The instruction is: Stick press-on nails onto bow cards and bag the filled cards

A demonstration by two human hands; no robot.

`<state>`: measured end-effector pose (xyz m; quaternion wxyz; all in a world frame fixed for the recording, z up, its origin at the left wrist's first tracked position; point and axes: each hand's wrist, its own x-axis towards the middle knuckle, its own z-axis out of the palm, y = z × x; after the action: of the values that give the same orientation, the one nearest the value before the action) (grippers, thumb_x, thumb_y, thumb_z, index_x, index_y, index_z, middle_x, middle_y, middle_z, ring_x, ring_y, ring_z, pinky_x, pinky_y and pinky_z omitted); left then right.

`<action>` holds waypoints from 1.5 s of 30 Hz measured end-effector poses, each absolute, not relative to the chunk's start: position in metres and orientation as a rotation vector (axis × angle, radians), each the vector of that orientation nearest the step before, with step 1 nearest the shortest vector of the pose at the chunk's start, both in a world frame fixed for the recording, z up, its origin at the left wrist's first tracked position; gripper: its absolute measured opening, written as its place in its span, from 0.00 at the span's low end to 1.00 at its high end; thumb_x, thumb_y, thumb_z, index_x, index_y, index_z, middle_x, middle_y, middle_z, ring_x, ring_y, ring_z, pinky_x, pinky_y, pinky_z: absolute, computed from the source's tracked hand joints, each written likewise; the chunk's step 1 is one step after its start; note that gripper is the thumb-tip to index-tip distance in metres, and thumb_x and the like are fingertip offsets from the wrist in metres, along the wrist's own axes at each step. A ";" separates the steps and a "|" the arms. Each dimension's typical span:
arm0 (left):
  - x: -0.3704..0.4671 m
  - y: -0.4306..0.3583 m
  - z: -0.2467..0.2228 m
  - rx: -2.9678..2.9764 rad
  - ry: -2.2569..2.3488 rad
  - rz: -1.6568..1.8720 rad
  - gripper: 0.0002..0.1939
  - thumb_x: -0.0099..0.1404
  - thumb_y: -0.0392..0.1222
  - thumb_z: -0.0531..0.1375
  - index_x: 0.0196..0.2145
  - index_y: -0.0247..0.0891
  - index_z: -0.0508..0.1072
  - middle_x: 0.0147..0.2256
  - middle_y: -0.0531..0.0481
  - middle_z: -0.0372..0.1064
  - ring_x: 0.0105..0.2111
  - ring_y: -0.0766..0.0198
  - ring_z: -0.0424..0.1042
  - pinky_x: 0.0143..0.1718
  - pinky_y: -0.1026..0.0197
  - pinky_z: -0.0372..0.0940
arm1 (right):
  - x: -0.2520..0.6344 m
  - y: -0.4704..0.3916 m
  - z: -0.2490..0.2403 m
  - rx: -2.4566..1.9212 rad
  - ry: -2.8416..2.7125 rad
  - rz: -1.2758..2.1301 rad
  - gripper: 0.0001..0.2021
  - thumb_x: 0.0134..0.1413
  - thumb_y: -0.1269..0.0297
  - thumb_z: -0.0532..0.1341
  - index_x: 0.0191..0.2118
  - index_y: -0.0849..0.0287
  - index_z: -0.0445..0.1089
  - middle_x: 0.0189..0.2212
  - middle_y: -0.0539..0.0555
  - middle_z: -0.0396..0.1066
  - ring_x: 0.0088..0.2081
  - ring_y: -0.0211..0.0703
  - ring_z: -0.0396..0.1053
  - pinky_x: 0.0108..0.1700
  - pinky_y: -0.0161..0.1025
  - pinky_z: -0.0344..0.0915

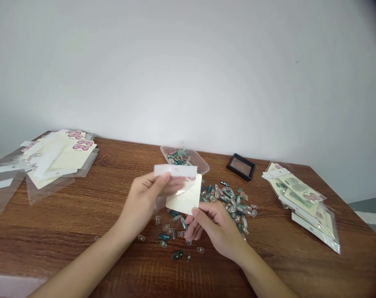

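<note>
My left hand (142, 196) pinches a clear plastic bag (175, 170) by its white header strip, fingers closed round it. A cream card (184, 201) with a pink print at its top is partly behind or inside the bag; which of the two I cannot tell. The thumb and fingers of my right hand (219, 227) close on the card's lower right corner. Below and to the right of both hands lie many loose press-on nails (234, 203), green, blue and clear. A few more are scattered toward the table's front.
A clear plastic tub (203, 166) with more nails stands at the back, beside a small black-framed box (241, 167). Cream cards with pink bows (74, 156) and clear bags are piled at left. Filled bags (312, 209) overlap at right on the wooden table (119, 165).
</note>
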<state>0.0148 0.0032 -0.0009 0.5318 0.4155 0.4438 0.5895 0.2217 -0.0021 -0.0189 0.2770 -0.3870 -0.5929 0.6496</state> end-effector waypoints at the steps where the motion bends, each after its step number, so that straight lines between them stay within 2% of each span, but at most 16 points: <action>1: 0.007 0.006 0.002 0.919 1.074 1.450 0.12 0.67 0.45 0.62 0.32 0.36 0.80 0.35 0.45 0.82 0.33 0.59 0.81 0.36 0.57 0.78 | 0.222 -0.002 -0.019 -1.030 -1.594 1.746 0.22 0.65 0.49 0.56 0.32 0.64 0.73 0.23 0.56 0.78 0.23 0.38 0.75 0.27 0.32 0.70; 3: -0.011 0.012 0.010 0.792 1.139 1.621 0.09 0.66 0.41 0.63 0.28 0.38 0.79 0.29 0.50 0.80 0.26 0.67 0.78 0.28 0.66 0.76 | 0.222 -0.003 -0.020 -1.004 -1.583 1.759 0.22 0.64 0.49 0.57 0.32 0.64 0.74 0.24 0.57 0.78 0.23 0.39 0.75 0.26 0.32 0.70; 5: -0.030 0.019 0.017 0.688 1.103 1.844 0.06 0.65 0.37 0.64 0.29 0.39 0.78 0.28 0.55 0.78 0.24 0.72 0.75 0.32 0.70 0.76 | 0.222 -0.004 -0.020 -0.972 -1.549 1.788 0.22 0.63 0.48 0.58 0.32 0.65 0.74 0.23 0.58 0.78 0.23 0.39 0.75 0.25 0.32 0.70; 10: -0.061 0.032 0.022 0.570 1.131 2.074 0.09 0.69 0.38 0.58 0.31 0.38 0.76 0.33 0.50 0.81 0.36 0.64 0.80 0.41 0.64 0.76 | 0.224 -0.001 -0.022 -0.928 -1.420 1.799 0.20 0.63 0.49 0.60 0.31 0.64 0.74 0.22 0.57 0.78 0.23 0.39 0.76 0.25 0.32 0.69; 15: -0.072 0.039 0.011 0.598 1.293 1.838 0.05 0.66 0.33 0.55 0.39 0.37 0.70 0.41 0.43 0.80 0.36 0.58 0.81 0.30 0.61 0.76 | 0.230 0.006 -0.025 -0.954 -1.404 1.713 0.19 0.63 0.51 0.60 0.32 0.63 0.75 0.23 0.56 0.78 0.23 0.39 0.75 0.25 0.32 0.69; 18: -0.075 0.046 0.001 0.629 1.385 1.729 0.14 0.57 0.26 0.55 0.41 0.38 0.65 0.40 0.43 0.79 0.34 0.57 0.81 0.27 0.61 0.75 | 0.232 0.007 -0.025 -0.974 -1.419 1.676 0.19 0.63 0.51 0.60 0.32 0.63 0.76 0.23 0.56 0.78 0.24 0.39 0.75 0.26 0.32 0.69; 23: -0.080 0.058 -0.024 0.766 1.607 1.488 0.23 0.51 0.25 0.58 0.44 0.41 0.62 0.43 0.42 0.76 0.30 0.55 0.80 0.24 0.58 0.73 | 0.232 0.008 -0.022 -1.001 -1.451 1.651 0.19 0.63 0.51 0.60 0.32 0.62 0.76 0.23 0.56 0.78 0.24 0.39 0.75 0.27 0.32 0.69; 27: -0.086 0.061 -0.035 0.890 1.824 1.355 0.25 0.51 0.27 0.62 0.46 0.40 0.61 0.47 0.38 0.70 0.37 0.49 0.78 0.34 0.48 0.73 | 0.234 0.009 -0.019 -0.996 -1.473 1.651 0.19 0.63 0.51 0.60 0.33 0.62 0.76 0.23 0.56 0.78 0.25 0.39 0.74 0.28 0.33 0.70; 29: -0.086 0.060 -0.034 0.963 1.930 1.372 0.29 0.50 0.30 0.64 0.49 0.39 0.60 0.53 0.34 0.64 0.51 0.42 0.71 0.50 0.38 0.67 | 0.234 0.009 -0.019 -0.995 -1.487 1.664 0.18 0.63 0.51 0.60 0.33 0.62 0.76 0.24 0.56 0.78 0.25 0.39 0.74 0.29 0.33 0.70; 31: -0.082 0.058 -0.028 1.032 2.024 1.436 0.33 0.50 0.32 0.66 0.53 0.38 0.58 0.61 0.31 0.52 0.65 0.38 0.51 0.63 0.33 0.47 | 0.235 0.010 -0.020 -0.991 -1.495 1.682 0.18 0.64 0.52 0.60 0.33 0.62 0.76 0.24 0.55 0.78 0.25 0.38 0.75 0.29 0.32 0.70; 33: -0.074 0.052 -0.019 1.097 2.056 1.516 0.35 0.53 0.35 0.66 0.56 0.37 0.56 0.66 0.30 0.37 0.69 0.40 0.31 0.66 0.34 0.31 | 0.235 0.009 -0.022 -0.965 -1.498 1.718 0.17 0.64 0.53 0.60 0.33 0.62 0.77 0.24 0.56 0.79 0.26 0.39 0.75 0.30 0.32 0.70; 34: -0.068 0.049 -0.014 1.143 2.020 1.542 0.34 0.55 0.36 0.65 0.56 0.38 0.55 0.66 0.32 0.35 0.69 0.43 0.29 0.67 0.37 0.29 | 0.235 0.009 -0.023 -0.939 -1.491 1.746 0.17 0.64 0.54 0.60 0.33 0.62 0.77 0.24 0.56 0.79 0.26 0.39 0.76 0.29 0.32 0.70; 36: -0.054 0.040 -0.005 1.236 1.847 1.534 0.26 0.60 0.41 0.63 0.53 0.40 0.59 0.63 0.36 0.47 0.67 0.46 0.43 0.66 0.40 0.39 | 0.235 0.009 -0.023 -0.857 -1.446 1.822 0.16 0.64 0.55 0.61 0.32 0.62 0.77 0.24 0.56 0.79 0.26 0.39 0.76 0.28 0.32 0.69; 39: -0.027 0.026 0.001 1.329 1.400 1.326 0.13 0.66 0.52 0.58 0.40 0.41 0.68 0.45 0.43 0.70 0.47 0.52 0.71 0.53 0.46 0.63 | 0.235 0.010 -0.022 -0.715 -1.321 1.961 0.15 0.63 0.59 0.61 0.30 0.63 0.77 0.21 0.56 0.78 0.23 0.41 0.76 0.27 0.33 0.69; 41: -0.009 0.016 -0.001 1.335 1.093 1.180 0.18 0.67 0.58 0.55 0.36 0.40 0.72 0.42 0.43 0.75 0.40 0.54 0.74 0.44 0.50 0.69 | 0.234 0.010 -0.020 -0.626 -1.225 2.074 0.15 0.61 0.61 0.61 0.27 0.64 0.77 0.18 0.56 0.76 0.20 0.42 0.74 0.25 0.34 0.70; 45: 0.014 0.004 -0.015 1.262 0.628 0.984 0.25 0.63 0.63 0.59 0.43 0.39 0.77 0.47 0.40 0.77 0.47 0.49 0.75 0.52 0.47 0.65 | 0.232 0.009 -0.020 -0.516 -1.094 2.303 0.16 0.58 0.61 0.62 0.25 0.66 0.76 0.16 0.57 0.75 0.16 0.44 0.72 0.21 0.38 0.70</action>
<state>0.0144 0.0043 -0.0153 0.6529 0.5560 0.2767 0.4336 0.2324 0.0089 -0.0200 0.2668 -0.1910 -0.4053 0.8533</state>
